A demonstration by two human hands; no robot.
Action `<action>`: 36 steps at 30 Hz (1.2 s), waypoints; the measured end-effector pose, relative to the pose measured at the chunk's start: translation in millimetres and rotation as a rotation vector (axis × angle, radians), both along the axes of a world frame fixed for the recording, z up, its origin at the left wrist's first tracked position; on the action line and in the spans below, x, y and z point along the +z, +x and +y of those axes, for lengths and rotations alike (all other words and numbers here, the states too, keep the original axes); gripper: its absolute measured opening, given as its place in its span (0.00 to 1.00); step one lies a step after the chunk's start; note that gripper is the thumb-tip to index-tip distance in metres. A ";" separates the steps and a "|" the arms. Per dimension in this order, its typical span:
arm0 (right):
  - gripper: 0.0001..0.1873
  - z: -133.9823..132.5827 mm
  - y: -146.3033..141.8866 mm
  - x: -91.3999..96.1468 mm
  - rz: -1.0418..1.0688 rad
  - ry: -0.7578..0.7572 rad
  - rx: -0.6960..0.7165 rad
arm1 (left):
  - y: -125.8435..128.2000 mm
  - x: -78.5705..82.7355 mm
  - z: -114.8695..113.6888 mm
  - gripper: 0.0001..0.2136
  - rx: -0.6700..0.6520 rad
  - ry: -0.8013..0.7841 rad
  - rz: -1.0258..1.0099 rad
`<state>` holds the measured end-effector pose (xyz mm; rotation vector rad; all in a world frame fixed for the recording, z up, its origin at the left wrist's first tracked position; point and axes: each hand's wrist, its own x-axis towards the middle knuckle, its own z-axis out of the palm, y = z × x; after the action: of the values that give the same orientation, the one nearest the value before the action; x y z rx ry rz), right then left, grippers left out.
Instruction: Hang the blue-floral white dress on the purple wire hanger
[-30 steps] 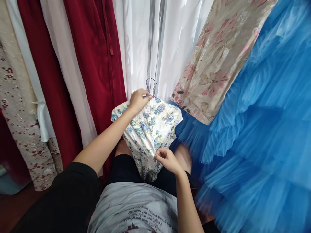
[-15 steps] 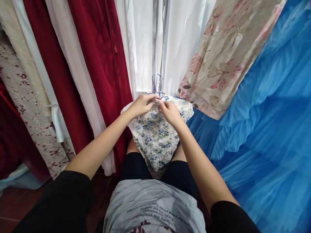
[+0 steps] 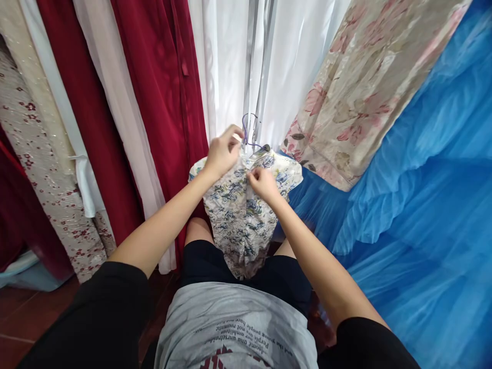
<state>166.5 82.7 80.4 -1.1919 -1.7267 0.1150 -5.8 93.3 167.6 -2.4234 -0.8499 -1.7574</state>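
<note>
A small white garment with blue flowers (image 3: 242, 215) hangs over my knees on a purple wire hanger (image 3: 249, 134). My left hand (image 3: 221, 151) is closed on the garment's neck, just below the hanger's hook. My right hand (image 3: 262, 183) pinches the cloth at the upper middle of the garment, a little below and right of the left hand. The hanger's arms are hidden inside the cloth.
Hanging clothes surround me: dark red robes (image 3: 154, 87), white cloth (image 3: 226, 66) with a metal pole (image 3: 251, 56) straight ahead, a beige flowered dress (image 3: 365, 87) and a big blue tulle skirt (image 3: 423, 215) at the right. A speckled cream garment (image 3: 46, 169) hangs left over a brown floor (image 3: 19, 318).
My right hand rose from the garment's lower middle to its neck, then slid slightly down. The left hand lifted the hanger end a little. The garment now hangs narrower.
</note>
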 end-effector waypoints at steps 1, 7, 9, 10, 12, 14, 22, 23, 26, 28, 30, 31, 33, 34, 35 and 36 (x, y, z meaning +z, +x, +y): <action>0.13 -1.2 3.3 -8.2 -0.063 -0.054 -0.013 | -10.0 4.3 9.7 0.12 0.005 -0.009 -0.103; 0.12 -19.3 23.5 -38.2 -0.142 -0.234 0.099 | -109.9 -16.6 67.6 0.12 0.035 -0.365 -0.638; 0.11 -25.3 24.7 -39.8 -0.155 -0.244 0.154 | -132.3 -47.6 69.4 0.14 0.067 -0.537 -0.672; 0.11 -27.9 24.8 -40.5 -0.176 -0.248 0.173 | -138.3 -64.9 66.3 0.14 0.088 -0.573 -0.653; 0.11 -32.7 26.2 -43.4 -0.262 -0.243 0.165 | -141.7 -98.5 54.4 0.13 0.109 -0.543 -0.529; 0.11 -37.4 30.7 -48.8 -0.402 -0.233 0.128 | -139.1 -126.6 39.9 0.12 0.079 -0.484 -0.300; 0.11 -56.7 55.2 -68.0 -0.646 -0.224 0.120 | -117.0 -153.7 -5.9 0.13 -0.048 -0.632 0.279; 0.09 -59.5 53.9 -69.2 -0.653 -0.221 0.122 | -107.9 -148.7 -13.4 0.12 -0.087 -0.613 0.271; 0.07 -68.6 40.3 -71.7 -0.637 -0.190 0.189 | -69.3 -128.3 -40.6 0.10 -0.202 -0.491 0.191; 0.19 -73.8 25.7 -71.9 -0.505 -0.189 0.366 | -39.8 -114.8 -59.0 0.08 -0.262 -0.415 0.182; 0.21 -77.0 11.2 -71.3 -0.289 -0.283 0.564 | -14.2 -104.5 -73.2 0.07 -0.300 -0.357 0.220; 0.20 -77.9 5.7 -70.9 -0.175 -0.362 0.623 | -4.3 -101.1 -77.9 0.07 -0.313 -0.336 0.237; 0.21 -79.4 0.4 -69.8 -0.001 -0.498 0.641 | 7.8 -99.1 -82.0 0.08 -0.340 -0.338 0.246; 0.22 -80.7 1.2 -68.9 0.053 -0.525 0.630 | 10.3 -101.0 -81.8 0.10 -0.367 -0.376 0.245; 0.22 -82.7 4.5 -67.7 0.083 -0.519 0.619 | 10.7 -105.3 -80.6 0.12 -0.403 -0.439 0.247; 0.21 -85.7 10.0 -66.1 0.087 -0.484 0.613 | 9.6 -111.8 -79.2 0.14 -0.447 -0.517 0.264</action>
<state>176.6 -3.0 14.3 -0.9201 -1.9946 0.9837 3.8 14.1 55.8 -3.3099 -0.8657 -1.3838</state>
